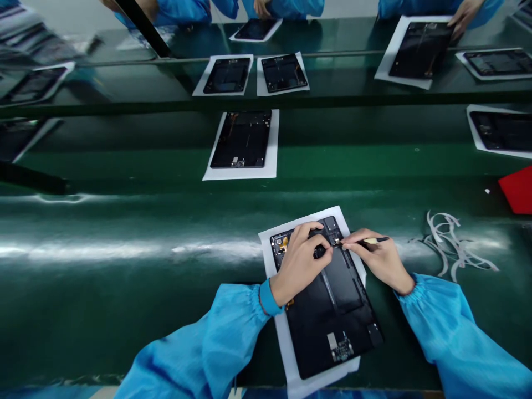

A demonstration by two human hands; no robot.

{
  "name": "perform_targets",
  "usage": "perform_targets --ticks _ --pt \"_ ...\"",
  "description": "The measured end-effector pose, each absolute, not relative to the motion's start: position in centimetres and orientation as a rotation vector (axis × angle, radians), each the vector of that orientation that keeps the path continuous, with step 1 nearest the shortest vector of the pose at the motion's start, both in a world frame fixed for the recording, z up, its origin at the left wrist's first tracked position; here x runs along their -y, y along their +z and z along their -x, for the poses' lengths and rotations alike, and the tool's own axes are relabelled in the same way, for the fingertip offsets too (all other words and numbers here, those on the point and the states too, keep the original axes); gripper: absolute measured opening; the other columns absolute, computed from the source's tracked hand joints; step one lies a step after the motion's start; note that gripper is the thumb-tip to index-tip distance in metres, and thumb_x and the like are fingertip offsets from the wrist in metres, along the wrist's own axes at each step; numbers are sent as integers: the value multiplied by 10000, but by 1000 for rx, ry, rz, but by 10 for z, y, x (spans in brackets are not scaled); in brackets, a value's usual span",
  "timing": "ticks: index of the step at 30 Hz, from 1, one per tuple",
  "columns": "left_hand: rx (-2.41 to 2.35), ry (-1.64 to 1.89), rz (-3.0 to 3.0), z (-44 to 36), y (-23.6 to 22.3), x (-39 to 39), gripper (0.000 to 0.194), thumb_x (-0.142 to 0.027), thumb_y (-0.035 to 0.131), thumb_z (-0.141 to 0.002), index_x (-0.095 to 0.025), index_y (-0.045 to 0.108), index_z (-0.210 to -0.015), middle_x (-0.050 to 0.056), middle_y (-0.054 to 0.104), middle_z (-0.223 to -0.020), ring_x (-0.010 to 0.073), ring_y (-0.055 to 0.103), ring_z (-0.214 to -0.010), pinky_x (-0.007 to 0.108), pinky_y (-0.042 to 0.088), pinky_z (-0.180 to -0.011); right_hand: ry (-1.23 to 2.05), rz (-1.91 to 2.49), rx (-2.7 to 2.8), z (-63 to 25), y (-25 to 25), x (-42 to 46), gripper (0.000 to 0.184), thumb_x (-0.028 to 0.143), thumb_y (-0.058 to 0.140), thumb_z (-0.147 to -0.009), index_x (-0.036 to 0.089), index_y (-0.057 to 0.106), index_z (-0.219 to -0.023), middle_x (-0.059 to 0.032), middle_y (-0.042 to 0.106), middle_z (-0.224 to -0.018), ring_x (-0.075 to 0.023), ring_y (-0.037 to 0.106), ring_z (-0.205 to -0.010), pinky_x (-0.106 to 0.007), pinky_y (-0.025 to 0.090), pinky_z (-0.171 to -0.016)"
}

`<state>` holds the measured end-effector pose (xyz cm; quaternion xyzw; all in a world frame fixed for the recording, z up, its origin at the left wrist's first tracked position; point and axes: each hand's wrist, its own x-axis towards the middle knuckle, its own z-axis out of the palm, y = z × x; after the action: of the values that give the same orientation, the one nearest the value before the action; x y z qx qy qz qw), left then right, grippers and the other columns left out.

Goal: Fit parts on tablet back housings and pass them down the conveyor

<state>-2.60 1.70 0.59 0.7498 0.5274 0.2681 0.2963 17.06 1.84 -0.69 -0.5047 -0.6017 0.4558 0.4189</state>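
Head view shows me a room where blue-sleeved co-workers (187, 11) sit or stand across the bench (124, 327), whose green top looks smooth and glossy; paper could slide on it, I judge. Near its front edge a white sheet (287, 352) lies askew, and on it the tablet (316, 338), opened up, one lower corner overhanging. I expect it to be light, thin and fairly stiff, best held by its long side edges. The left hand (300, 263) curls over its upper part, thumb and forefinger closed together; I cannot tell whether they pinch anything. The right hand (388, 260), fingers bunched, grips a slim tool (376, 240) pointing at the upper right. Bare parts look most fragile to me: the board (343, 349), then the gold ribbon (284, 244).
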Motion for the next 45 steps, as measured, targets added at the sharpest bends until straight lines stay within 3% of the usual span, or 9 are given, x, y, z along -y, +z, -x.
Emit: perform_targets --ticks 26,29,34,45 --pt "-1419 683 -2021 23 7 -18 110 -139 632 -802 -196 581 -723 61 540 -1157 262 505 -1134 436 411 -978 1179 1277 1505 -184 -2 -18 143 340 724 -793 198 714 -791 -57 735 -839 -212 699 -807 -325 566 -728" --pt "-1409 703 -1987 24 8 -19 115 -125 631 -787 -204 564 -837 71 522 -1167 258 486 -1171 429 397 -1004 1179 1283 1500 -185 -2 -18 168 360 730 -784 193 715 -787 -63 734 -835 -221 698 -811 -331 565 -716" --pt "-1391 762 -1915 24 10 -21 416 -105 624 -765 -208 462 -1134 101 464 -1249 253 454 -1229 414 401 -1027 1125 1324 1503 -189 -4 -18 176 362 737 -777 187 713 -779 -57 725 -803 -208 688 -767 -323 560 -689" --pt "-1397 725 -1979 25 13 -20 348 -130 631 -783 -224 516 -1098 94 488 -1282 271 476 -1230 436 413 -1004 1072 1318 1441 -183 2 -10 191 385 748 -757 200 709 -782 -58 725 -802 -210 689 -756 -341 580 -705"
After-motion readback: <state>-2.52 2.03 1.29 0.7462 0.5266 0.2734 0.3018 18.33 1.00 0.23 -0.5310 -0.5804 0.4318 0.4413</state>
